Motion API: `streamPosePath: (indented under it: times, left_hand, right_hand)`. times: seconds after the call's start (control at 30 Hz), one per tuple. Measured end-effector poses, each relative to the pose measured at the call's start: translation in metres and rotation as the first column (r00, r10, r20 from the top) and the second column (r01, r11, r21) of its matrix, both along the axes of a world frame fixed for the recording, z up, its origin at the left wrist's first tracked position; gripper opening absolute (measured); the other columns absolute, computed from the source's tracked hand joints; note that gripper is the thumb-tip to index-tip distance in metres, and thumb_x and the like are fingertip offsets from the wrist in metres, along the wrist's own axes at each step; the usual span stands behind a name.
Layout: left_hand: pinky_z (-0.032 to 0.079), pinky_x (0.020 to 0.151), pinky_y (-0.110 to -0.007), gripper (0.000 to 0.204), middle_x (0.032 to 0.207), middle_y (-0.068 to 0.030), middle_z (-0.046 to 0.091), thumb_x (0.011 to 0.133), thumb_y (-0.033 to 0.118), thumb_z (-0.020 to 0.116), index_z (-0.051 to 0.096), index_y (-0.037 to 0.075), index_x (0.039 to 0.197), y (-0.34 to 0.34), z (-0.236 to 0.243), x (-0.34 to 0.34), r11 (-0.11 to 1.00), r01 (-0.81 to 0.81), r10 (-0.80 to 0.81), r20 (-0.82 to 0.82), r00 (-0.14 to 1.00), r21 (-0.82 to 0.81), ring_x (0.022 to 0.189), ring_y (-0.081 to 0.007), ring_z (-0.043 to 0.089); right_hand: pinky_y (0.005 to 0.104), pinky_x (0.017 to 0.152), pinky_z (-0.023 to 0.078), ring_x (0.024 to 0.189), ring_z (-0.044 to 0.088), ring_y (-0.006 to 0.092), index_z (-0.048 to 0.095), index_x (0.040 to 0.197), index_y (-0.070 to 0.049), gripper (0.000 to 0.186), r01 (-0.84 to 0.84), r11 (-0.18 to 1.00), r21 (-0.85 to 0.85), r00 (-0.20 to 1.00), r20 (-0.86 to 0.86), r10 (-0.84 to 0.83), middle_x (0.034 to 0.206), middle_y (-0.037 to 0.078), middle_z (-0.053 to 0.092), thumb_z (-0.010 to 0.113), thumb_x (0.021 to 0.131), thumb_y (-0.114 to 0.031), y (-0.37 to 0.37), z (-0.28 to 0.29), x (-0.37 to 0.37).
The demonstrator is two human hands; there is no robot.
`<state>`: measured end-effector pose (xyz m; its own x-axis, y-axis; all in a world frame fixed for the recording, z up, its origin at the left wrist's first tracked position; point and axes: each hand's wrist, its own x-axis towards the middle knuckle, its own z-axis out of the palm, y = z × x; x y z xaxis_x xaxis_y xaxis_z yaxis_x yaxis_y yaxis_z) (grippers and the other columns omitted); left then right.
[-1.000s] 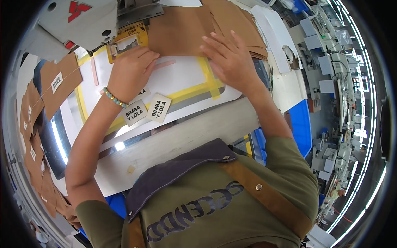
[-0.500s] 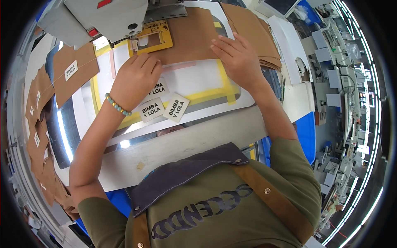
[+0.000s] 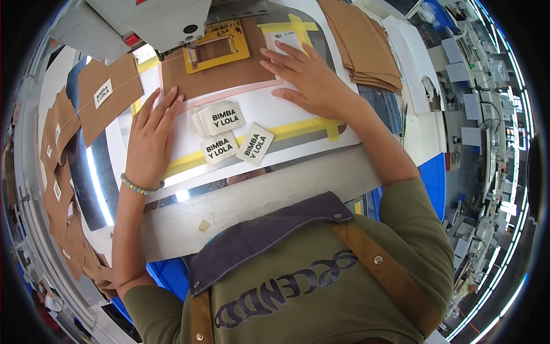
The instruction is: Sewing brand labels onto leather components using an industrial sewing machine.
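A brown panel (image 3: 260,71) lies flat on the white, tape-marked work surface beside the sewing machine head (image 3: 152,26). On it rests a yellow template frame (image 3: 243,49) with a rectangular window. My left hand (image 3: 150,140) is open, its fingertips at the panel's near left corner. With fingers spread, my right hand (image 3: 312,83) lies at the panel's right edge, over a white paper patch. Between my hands sit a small stack of white printed labels (image 3: 226,116) and two loose labels, one square (image 3: 220,149) and one tilted (image 3: 255,145).
A brown piece with a label (image 3: 123,77) lies left of the machine. Several more labelled pieces (image 3: 63,198) hang down the left side, linked by thread. A pile of brown pieces (image 3: 364,49) stands at the far right. Below it is a blue bin (image 3: 433,186).
The brown panel and template frame have shifted left against the marked surface. My left hand has moved left off the frame, uncovering the label stack. My right hand has spread its fingers.
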<state>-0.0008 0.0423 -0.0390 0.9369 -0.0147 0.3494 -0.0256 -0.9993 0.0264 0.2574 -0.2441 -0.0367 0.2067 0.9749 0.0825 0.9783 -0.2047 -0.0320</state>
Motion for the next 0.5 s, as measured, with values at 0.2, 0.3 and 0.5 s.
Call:
streamPosePath:
  times: [0.2,0.3,0.5]
  left_hand:
    - [0.042,0.124,-0.050,0.059,0.159,-0.0054,0.060,0.093,-0.004,0.062,0.062,0.009,0.150,0.005,-0.001,-0.010,0.976,-0.012,-0.012,-0.109,0.994,-0.216,0.150,-0.0367,0.049]
    - [0.040,0.125,-0.051,0.057,0.159,-0.0067,0.059,0.097,-0.003,0.061,0.060,0.009,0.153,0.009,-0.003,-0.013,0.960,0.031,-0.071,-0.133,0.989,-0.277,0.152,-0.0372,0.047]
    - [0.036,0.127,-0.050,0.059,0.161,-0.0077,0.058,0.101,0.002,0.061,0.053,0.011,0.159,-0.003,-0.004,-0.005,0.963,-0.076,0.057,-0.080,0.995,-0.260,0.155,-0.0364,0.044]
  right_hand:
    - [0.0559,0.136,0.013,0.166,0.021,0.0299,0.041,0.167,-0.009,0.068,0.002,0.999,0.034,0.998,-0.070,0.000,0.178,0.007,0.032,0.056,0.109,-0.042,-0.010,-0.004,-0.005]
    - [0.0560,0.136,0.012,0.166,0.022,0.0309,0.042,0.166,-0.008,0.068,0.000,0.997,0.081,0.993,-0.114,0.010,0.178,0.007,0.032,0.058,0.108,-0.040,-0.009,-0.003,-0.006]
    - [0.0559,0.136,0.013,0.166,0.023,0.0316,0.044,0.165,-0.007,0.067,0.008,0.998,0.059,0.993,-0.115,-0.001,0.177,0.007,0.034,0.061,0.107,-0.035,-0.010,-0.003,-0.005]
